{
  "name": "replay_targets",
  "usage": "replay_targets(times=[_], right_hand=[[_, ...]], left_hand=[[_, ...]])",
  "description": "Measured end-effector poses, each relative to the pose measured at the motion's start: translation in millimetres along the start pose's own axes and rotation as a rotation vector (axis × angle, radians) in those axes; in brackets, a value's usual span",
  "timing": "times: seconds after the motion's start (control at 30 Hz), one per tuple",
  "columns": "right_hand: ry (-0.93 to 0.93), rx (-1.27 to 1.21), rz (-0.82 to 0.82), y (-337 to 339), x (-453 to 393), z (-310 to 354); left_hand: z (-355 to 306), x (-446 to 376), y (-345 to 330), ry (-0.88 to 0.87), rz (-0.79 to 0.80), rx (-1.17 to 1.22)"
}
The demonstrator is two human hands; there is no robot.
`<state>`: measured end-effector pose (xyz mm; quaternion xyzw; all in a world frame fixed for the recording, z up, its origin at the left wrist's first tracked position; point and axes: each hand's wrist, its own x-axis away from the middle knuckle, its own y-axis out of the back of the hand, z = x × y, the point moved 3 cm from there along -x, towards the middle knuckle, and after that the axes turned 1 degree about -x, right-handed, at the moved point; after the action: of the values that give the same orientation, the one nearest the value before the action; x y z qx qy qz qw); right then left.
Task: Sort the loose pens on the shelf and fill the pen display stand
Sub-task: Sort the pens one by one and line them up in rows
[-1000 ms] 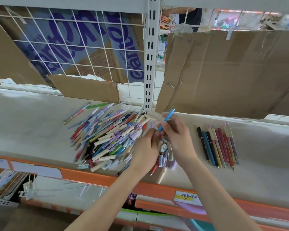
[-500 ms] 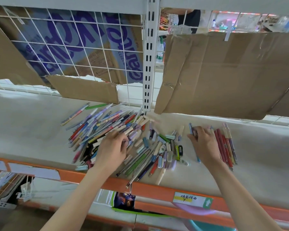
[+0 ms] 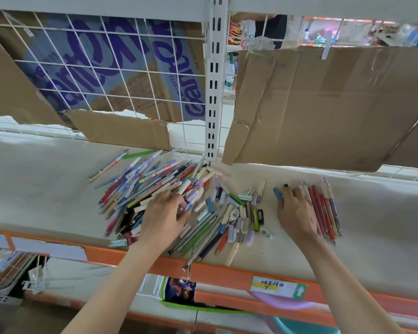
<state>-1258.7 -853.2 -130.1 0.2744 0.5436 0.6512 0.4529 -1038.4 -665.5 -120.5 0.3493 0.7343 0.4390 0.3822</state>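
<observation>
Both hands (image 3: 163, 213) (image 3: 297, 210) on pens (image 3: 155, 186) (loose)

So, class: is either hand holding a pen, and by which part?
Neither clearly. The left hand rests on the pile; the right hand lies flat on the sorted row.

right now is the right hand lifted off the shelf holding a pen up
No, the right hand lies flat on the sorted row of pens on the shelf.

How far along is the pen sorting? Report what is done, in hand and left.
Done: a small row of sorted pens lies side by side at the right. In hand: the right hand lays a blue pen beside that row; the left hand rests on the loose pile. Left: most pens are unsorted; no display stand is in view.
</observation>
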Motion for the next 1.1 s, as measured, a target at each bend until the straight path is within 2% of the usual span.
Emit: replay_targets(times=[0.07,0.13,0.3,0.43,0.57,0.77,0.9,1.0,1.1], right_hand=[[-0.012,-0.004,-0.028,3,0,6],[0.058,-0.126,-0.026,5,1,25],[0.440,-0.433,0.129,-5,8,102],[0.614,-0.444,0.208,-21,2,140],[0.622,-0.348,0.341,-29,-8,149],[0.730,-0.003,0.448,-29,-21,157],[0.750,0.037,0.499,-20,-21,157],[0.691,-0.103,0.424,-10,-18,151],[0.414,-0.525,0.315,4,-17,132]], left_hand=[[1,0,0,0.006,0.005,-0.017],[2,1,-2,0.020,0.027,-0.032],[1,1,-2,0.051,0.064,-0.063],[1,3,-1,0.073,0.083,-0.085],[2,4,-3,0.106,0.092,-0.083],[-1,9,-3,0.096,0.045,-0.064],[-2,8,-5,0.073,0.063,-0.074],[-3,11,-3,0.045,0.024,-0.023],[-6,14,5,0.036,0.041,0.100]])
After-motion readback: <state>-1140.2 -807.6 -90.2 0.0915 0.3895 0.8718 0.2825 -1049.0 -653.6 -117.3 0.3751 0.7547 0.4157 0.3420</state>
